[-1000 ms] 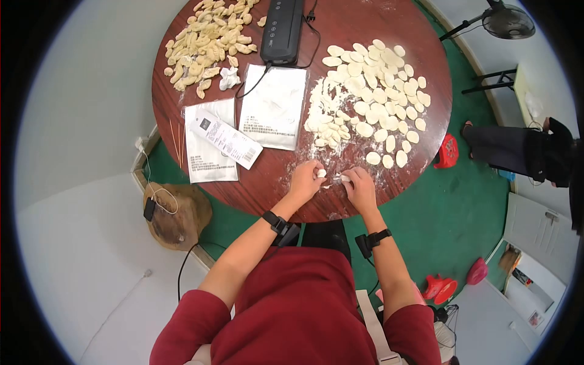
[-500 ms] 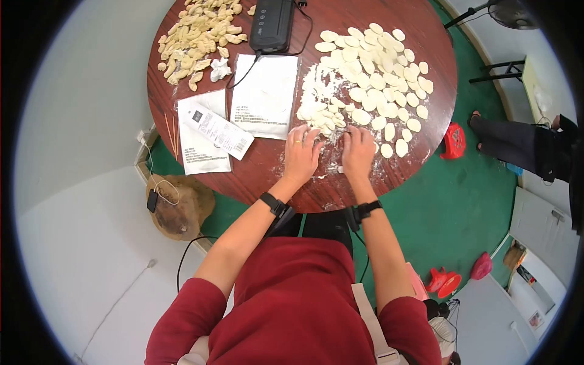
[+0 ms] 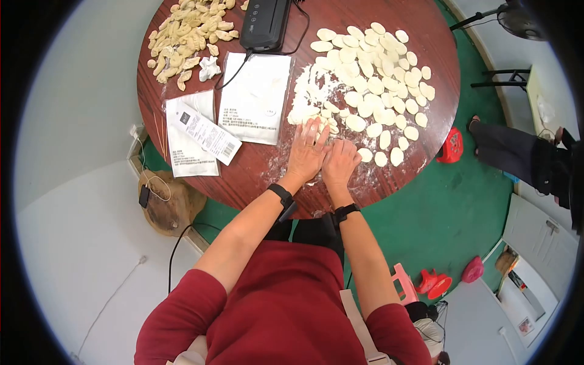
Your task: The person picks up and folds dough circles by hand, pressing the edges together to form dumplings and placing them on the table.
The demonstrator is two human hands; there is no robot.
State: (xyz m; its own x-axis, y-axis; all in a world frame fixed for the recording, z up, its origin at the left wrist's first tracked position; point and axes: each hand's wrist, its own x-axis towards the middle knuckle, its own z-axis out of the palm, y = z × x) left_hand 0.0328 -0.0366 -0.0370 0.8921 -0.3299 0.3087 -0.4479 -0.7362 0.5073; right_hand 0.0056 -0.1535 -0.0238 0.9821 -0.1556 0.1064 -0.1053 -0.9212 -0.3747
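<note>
My left hand lies with its fingers stretched out over the near side of a cluster of small dough pieces. Touching it on the right is my right hand, its fingers curled down toward the tabletop; whatever is beneath them is hidden. White flour is spread just beyond the cluster. Flat dough rounds cover the right part of the round wooden table, many of them overlapping.
Shaped dough pieces are heaped at the far left. A black device with a cord stands beside them. White packets and a labelled card lie left of my hands. Another person's legs show at right, near a red stool.
My hands have come together; the right moved left until it meets the left. My left fingers now reach onto the dough cluster. The whole view has shifted slightly.
</note>
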